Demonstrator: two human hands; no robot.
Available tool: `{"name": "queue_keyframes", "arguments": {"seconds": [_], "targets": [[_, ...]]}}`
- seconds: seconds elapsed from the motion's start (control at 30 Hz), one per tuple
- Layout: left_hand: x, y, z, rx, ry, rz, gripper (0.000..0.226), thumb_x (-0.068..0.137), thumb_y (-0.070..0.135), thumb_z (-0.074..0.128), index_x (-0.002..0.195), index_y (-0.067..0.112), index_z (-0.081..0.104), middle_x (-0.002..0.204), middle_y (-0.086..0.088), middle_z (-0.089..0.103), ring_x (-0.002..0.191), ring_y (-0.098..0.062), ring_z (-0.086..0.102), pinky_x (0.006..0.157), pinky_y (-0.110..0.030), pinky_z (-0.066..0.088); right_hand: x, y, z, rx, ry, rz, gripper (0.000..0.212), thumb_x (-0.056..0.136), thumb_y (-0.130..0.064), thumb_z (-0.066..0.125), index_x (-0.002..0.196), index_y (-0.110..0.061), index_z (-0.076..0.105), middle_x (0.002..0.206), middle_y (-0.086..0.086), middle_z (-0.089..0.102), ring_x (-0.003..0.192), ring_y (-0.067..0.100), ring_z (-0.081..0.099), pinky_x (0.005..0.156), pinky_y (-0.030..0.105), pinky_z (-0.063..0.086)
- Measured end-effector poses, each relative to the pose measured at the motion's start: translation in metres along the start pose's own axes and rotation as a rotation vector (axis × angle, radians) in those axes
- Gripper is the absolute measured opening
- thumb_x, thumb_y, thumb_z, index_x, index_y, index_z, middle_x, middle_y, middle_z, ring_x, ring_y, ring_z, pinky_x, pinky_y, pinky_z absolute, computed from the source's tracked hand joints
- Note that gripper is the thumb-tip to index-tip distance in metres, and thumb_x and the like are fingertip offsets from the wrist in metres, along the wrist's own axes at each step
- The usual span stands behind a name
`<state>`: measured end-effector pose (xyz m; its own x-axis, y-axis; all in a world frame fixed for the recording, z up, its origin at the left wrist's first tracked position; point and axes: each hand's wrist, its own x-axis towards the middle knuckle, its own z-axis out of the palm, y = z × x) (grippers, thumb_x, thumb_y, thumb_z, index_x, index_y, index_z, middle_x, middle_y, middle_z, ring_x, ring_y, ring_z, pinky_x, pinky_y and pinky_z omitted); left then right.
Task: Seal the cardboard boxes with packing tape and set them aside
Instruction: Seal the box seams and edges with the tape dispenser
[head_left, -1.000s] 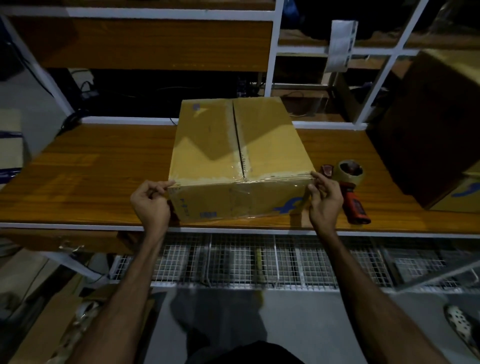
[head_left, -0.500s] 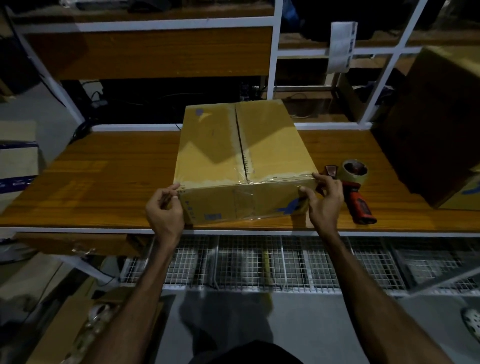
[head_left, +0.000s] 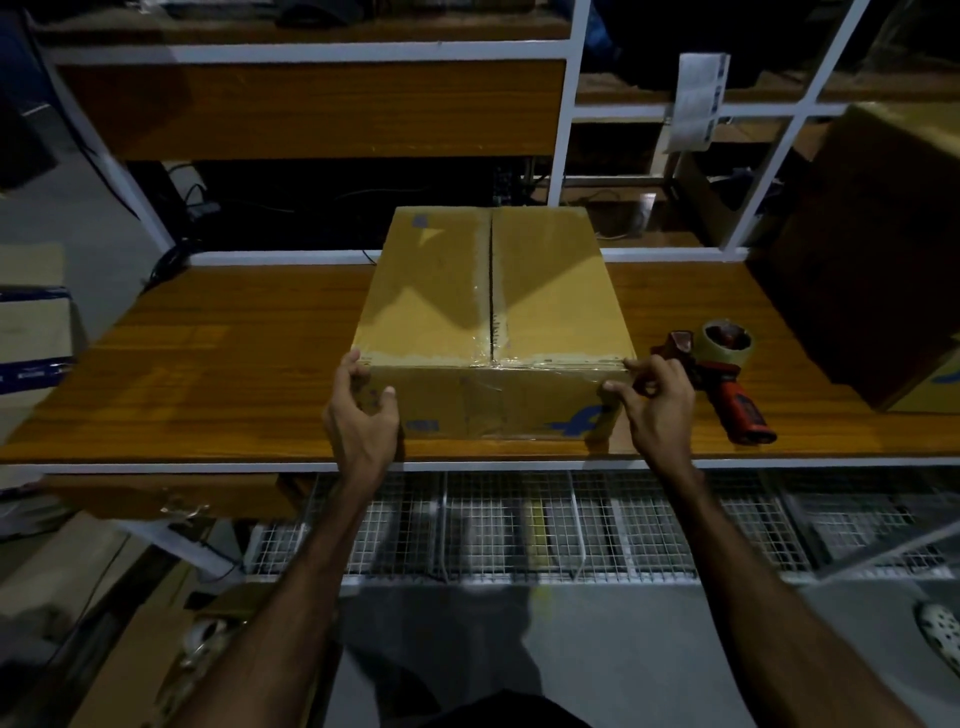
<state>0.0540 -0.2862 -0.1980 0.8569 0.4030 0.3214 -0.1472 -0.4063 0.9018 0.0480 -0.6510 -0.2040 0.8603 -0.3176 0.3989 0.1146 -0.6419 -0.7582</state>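
Observation:
A closed cardboard box (head_left: 493, 291) stands in the middle of the wooden table (head_left: 208, 364), with clear tape along its centre seam and over its near top edge. My left hand (head_left: 361, 415) grips the box's near left corner, thumb on the front face and fingers round the side. My right hand (head_left: 657, 402) pinches the near right corner, with its fingertips on the taped edge. A tape dispenser (head_left: 727, 374) with a red handle and a roll of tape lies on the table just right of my right hand.
A large dark cardboard box (head_left: 872, 260) stands at the table's right end. Another box (head_left: 31, 332) sits off the left end. White frame uprights (head_left: 563, 130) and a wooden shelf rise behind. A wire mesh shelf (head_left: 519, 525) runs under the table.
My left hand has moved right, from beside the box onto its near left corner, and opened round it. My right hand stays at the near right corner.

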Motion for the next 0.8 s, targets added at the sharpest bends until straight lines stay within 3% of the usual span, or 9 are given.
{"name": "queue_keyframes", "arguments": {"seconds": [0.13, 0.2, 0.27, 0.37, 0.5, 0.57, 0.67, 0.73, 0.8], "targets": [[0.015, -0.006, -0.013, 0.039, -0.061, 0.019, 0.072, 0.092, 0.013, 0.074, 0.155, 0.023, 0.042, 0.128, 0.005, 0.058, 0.119, -0.015, 0.054, 0.093, -0.034, 0.049, -0.008, -0.025, 0.009, -0.077, -0.032, 0.062, 0.036, 0.087, -0.021, 0.088, 0.112, -0.011, 0.064, 0.109, 0.001, 0.052, 0.095, 0.015, 0.052, 0.070, 0.011, 0.035], [0.025, -0.010, -0.018, 0.092, -0.138, 0.007, 0.077, 0.091, 0.014, 0.076, 0.156, 0.021, 0.037, 0.145, 0.001, 0.050, 0.130, -0.017, 0.049, 0.101, -0.037, 0.046, -0.016, -0.038, 0.015, -0.103, -0.060, 0.079, 0.042, 0.084, -0.018, 0.089, 0.116, -0.011, 0.061, 0.113, 0.000, 0.051, 0.096, 0.012, 0.051, 0.070, 0.011, 0.036], [0.038, -0.019, -0.020, 0.236, -0.243, 0.026, 0.069, 0.089, 0.022, 0.079, 0.146, 0.018, 0.040, 0.173, -0.005, 0.014, 0.151, -0.025, 0.030, 0.118, -0.042, 0.034, -0.028, -0.052, 0.024, -0.117, -0.079, 0.063, 0.045, 0.084, -0.015, 0.089, 0.117, -0.011, 0.059, 0.117, 0.000, 0.051, 0.097, 0.012, 0.053, 0.074, 0.012, 0.042], [0.042, -0.022, -0.021, 0.353, -0.348, 0.000, 0.067, 0.092, 0.048, 0.074, 0.142, 0.019, 0.040, 0.172, 0.001, -0.024, 0.161, -0.030, -0.002, 0.127, -0.056, 0.018, -0.055, -0.079, 0.047, -0.117, -0.107, 0.002, 0.038, 0.091, -0.013, 0.083, 0.120, -0.011, 0.060, 0.124, 0.004, 0.053, 0.104, 0.014, 0.055, 0.090, 0.032, 0.058], [0.000, 0.006, -0.013, 0.192, -0.341, -0.164, 0.088, 0.093, 0.062, 0.066, 0.158, 0.020, 0.024, 0.176, -0.008, -0.003, 0.157, -0.032, 0.019, 0.124, -0.053, 0.029, -0.103, -0.123, 0.085, -0.034, -0.234, -0.115, 0.017, 0.108, -0.016, 0.057, 0.124, -0.013, 0.061, 0.123, 0.003, 0.053, 0.106, 0.019, 0.058, 0.091, 0.046, 0.061], [-0.027, 0.016, -0.010, 0.061, -0.253, -0.205, 0.097, 0.092, 0.063, 0.066, 0.164, 0.023, 0.015, 0.173, -0.011, 0.017, 0.152, -0.034, 0.031, 0.122, -0.053, 0.035, -0.121, -0.150, 0.096, 0.017, -0.365, -0.218, 0.030, 0.107, -0.025, 0.049, 0.131, -0.012, 0.062, 0.120, 0.003, 0.054, 0.103, 0.016, 0.055, 0.088, 0.037, 0.057], [-0.051, 0.019, -0.016, -0.082, -0.099, -0.234, 0.089, 0.092, 0.058, 0.059, 0.165, 0.030, 0.017, 0.171, -0.008, 0.023, 0.150, -0.032, 0.036, 0.115, -0.044, 0.042, -0.122, -0.178, 0.099, 0.087, -0.607, -0.382, 0.054, 0.094, -0.033, 0.045, 0.136, -0.006, 0.066, 0.113, 0.007, 0.061, 0.098, 0.014, 0.053, 0.082, 0.015, 0.042], [-0.058, 0.023, -0.022, -0.130, -0.023, -0.249, 0.083, 0.095, 0.050, 0.061, 0.165, 0.031, 0.022, 0.172, -0.006, 0.021, 0.152, -0.028, 0.033, 0.111, -0.031, 0.040, -0.100, -0.179, 0.090, 0.081, -0.675, -0.390, 0.042, 0.095, -0.023, 0.051, 0.129, -0.011, 0.073, 0.112, 0.004, 0.067, 0.098, 0.013, 0.059, 0.085, 0.019, 0.049], [-0.063, 0.032, -0.022, -0.106, -0.002, -0.264, 0.081, 0.098, 0.045, 0.063, 0.166, 0.030, 0.021, 0.174, -0.004, 0.014, 0.155, -0.025, 0.026, 0.104, -0.015, 0.033, -0.062, -0.169, 0.077, 0.087, -0.578, -0.315, 0.030, 0.098, -0.004, 0.060, 0.121, -0.013, 0.078, 0.114, 0.001, 0.073, 0.101, 0.009, 0.063, 0.092, 0.031, 0.057]]}}
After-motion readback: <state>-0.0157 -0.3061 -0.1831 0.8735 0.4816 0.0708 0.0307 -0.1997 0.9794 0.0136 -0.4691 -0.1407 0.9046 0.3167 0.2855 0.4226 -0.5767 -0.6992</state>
